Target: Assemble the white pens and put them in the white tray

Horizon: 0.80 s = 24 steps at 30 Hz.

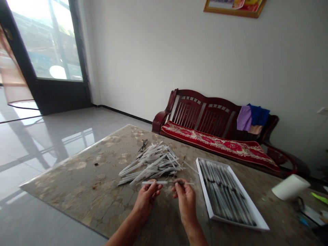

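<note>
My left hand (147, 196) pinches a whitish translucent pen barrel (146, 183) held level above the table. In my right hand (186, 196) is a thin pen refill (190, 183), dark near the fingers and pale at its outer end. Barrel and refill lie roughly in one line between the hands; whether one sits inside the other I cannot tell. Just beyond my hands lies a loose pile of white pen barrels (151, 160). On the right, a white open box (209, 205) holds rows of pens (225, 191) with dark bands around their middles.
A stone-patterned table (84, 184) bears everything. Black glasses (143, 145) lie behind the pile, and a small dark bit (96, 164) lies left. A white paper roll (290, 187) is at right. Beyond stands a dark red wooden bench (200, 109) with a patterned cushion (220, 141).
</note>
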Each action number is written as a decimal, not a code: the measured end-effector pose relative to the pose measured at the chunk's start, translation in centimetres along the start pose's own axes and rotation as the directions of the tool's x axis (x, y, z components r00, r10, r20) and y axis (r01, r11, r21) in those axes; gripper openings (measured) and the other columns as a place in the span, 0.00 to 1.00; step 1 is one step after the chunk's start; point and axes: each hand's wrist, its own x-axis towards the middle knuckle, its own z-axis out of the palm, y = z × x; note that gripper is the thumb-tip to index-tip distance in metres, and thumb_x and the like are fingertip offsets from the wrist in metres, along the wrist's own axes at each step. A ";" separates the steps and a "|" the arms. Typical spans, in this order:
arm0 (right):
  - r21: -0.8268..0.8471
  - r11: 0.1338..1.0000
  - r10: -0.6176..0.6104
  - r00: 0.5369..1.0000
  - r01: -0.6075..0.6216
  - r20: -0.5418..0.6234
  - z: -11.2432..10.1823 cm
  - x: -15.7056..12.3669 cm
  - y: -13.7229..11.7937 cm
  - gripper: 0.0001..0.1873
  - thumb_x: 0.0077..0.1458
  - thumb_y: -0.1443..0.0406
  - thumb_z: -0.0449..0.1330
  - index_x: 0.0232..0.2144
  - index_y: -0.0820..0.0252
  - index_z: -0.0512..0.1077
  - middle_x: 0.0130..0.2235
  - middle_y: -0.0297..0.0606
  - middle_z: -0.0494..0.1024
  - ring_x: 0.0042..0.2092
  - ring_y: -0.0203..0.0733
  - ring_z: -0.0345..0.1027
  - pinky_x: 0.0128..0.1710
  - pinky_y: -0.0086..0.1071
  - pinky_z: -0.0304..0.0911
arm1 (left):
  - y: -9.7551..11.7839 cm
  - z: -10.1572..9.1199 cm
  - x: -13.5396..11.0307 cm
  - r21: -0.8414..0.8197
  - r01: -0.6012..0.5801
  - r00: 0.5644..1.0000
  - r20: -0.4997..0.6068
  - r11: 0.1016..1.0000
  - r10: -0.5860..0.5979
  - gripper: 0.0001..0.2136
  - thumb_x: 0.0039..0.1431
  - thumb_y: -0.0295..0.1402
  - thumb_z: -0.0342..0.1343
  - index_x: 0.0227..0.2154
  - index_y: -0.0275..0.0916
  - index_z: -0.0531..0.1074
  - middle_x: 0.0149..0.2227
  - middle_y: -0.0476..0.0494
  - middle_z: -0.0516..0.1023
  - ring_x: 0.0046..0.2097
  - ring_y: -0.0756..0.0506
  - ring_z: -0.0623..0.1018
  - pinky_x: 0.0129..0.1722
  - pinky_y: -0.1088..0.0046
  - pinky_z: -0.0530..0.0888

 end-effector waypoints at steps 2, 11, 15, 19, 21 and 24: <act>0.001 1.000 -0.016 1.000 0.016 0.010 0.0 0.0 -0.1 0.20 0.46 0.50 0.64 0.32 0.62 0.75 0.24 0.36 0.76 0.27 0.41 0.71 0.20 0.27 0.63 | 0.1 0.0 -0.1 0.004 0.020 1.000 0.009 1.000 -0.020 0.05 0.56 0.19 0.60 0.31 0.34 0.73 0.26 0.47 0.78 0.28 0.50 0.81 0.23 0.83 0.77; -0.099 0.985 -0.129 0.986 0.139 0.104 1.0 -0.7 0.9 0.11 0.49 0.59 0.62 0.33 0.60 0.77 0.31 0.38 0.78 0.29 0.38 0.69 0.23 0.26 0.63 | 0.1 0.1 0.2 -0.075 0.116 0.993 0.033 0.990 -0.114 0.06 0.59 0.18 0.55 0.31 0.34 0.72 0.25 0.47 0.79 0.26 0.50 0.82 0.21 0.82 0.77; -0.173 0.978 -0.091 0.986 0.115 0.141 0.2 0.8 1.9 0.18 0.48 0.63 0.60 0.44 0.58 0.75 0.39 0.40 0.79 0.33 0.41 0.73 0.26 0.29 0.66 | 0.7 -0.1 0.2 -0.204 0.096 0.994 -0.031 0.974 -0.105 0.09 0.62 0.17 0.50 0.31 0.33 0.72 0.25 0.48 0.80 0.26 0.51 0.82 0.23 0.84 0.78; -0.471 0.865 -0.155 0.985 0.172 0.074 -2.5 4.4 3.6 0.14 0.48 0.65 0.55 0.36 0.59 0.77 0.36 0.42 0.80 0.38 0.46 0.74 0.36 0.34 0.68 | 1.3 -0.2 0.1 -0.274 0.098 0.992 -0.048 0.957 -0.115 0.11 0.64 0.17 0.48 0.31 0.34 0.72 0.27 0.47 0.81 0.27 0.51 0.82 0.23 0.84 0.78; -0.639 0.744 -0.181 0.980 0.192 0.083 -3.4 5.8 4.2 0.13 0.50 0.67 0.55 0.34 0.59 0.78 0.38 0.44 0.80 0.40 0.47 0.74 0.40 0.34 0.67 | 1.3 -0.2 0.1 -0.264 0.100 0.993 -0.038 0.959 -0.114 0.11 0.64 0.17 0.48 0.32 0.34 0.72 0.27 0.47 0.81 0.27 0.51 0.82 0.23 0.84 0.78; -0.806 0.543 -0.171 0.970 0.237 0.170 -3.2 6.9 4.6 0.12 0.53 0.68 0.55 0.36 0.58 0.77 0.39 0.44 0.79 0.43 0.46 0.74 0.42 0.32 0.65 | 0.9 0.0 0.2 -0.217 0.095 0.994 -0.031 0.972 -0.104 0.09 0.63 0.17 0.49 0.34 0.34 0.72 0.27 0.46 0.81 0.28 0.51 0.83 0.23 0.83 0.79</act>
